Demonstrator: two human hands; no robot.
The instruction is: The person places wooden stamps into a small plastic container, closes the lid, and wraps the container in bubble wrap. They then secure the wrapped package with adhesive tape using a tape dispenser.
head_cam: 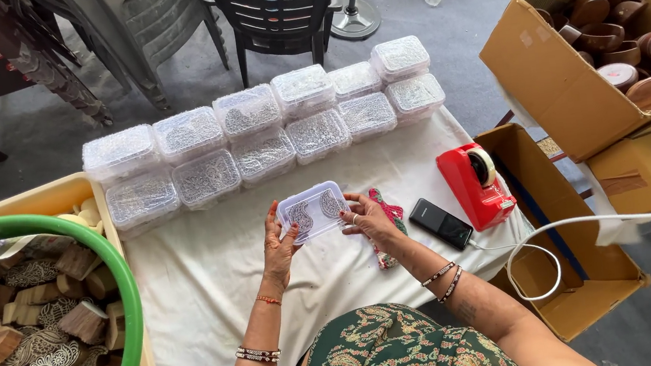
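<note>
Our left hand (277, 243) and right hand (369, 219) hold a small clear plastic box with rounded corners (313, 212) between them, each pinching one short end with thumb on top and fingers beneath, so the box hangs just above the white cloth-covered table (205, 280). Inside the box we see two patterned paisley-shaped pieces lying side by side (their material we cannot tell).

Beyond the hands, two rows of matching clear lidded boxes filled with silvery pieces (261, 129) run across the far edge of the table. Just under the right hand lies a red and green patterned cloth item (384, 205), partly hidden by the wrist. Further right of that hand rests a black smartphone (441, 223) with a white cable (548, 240) plugged in, and past it stands a red tape dispenser (474, 184). Well to the left of the left hand, a green-rimmed tub of carved wooden printing blocks (31, 343) sits by the table. Far right, an open cardboard carton of brown clay cups (607, 49) stands on the floor.
</note>
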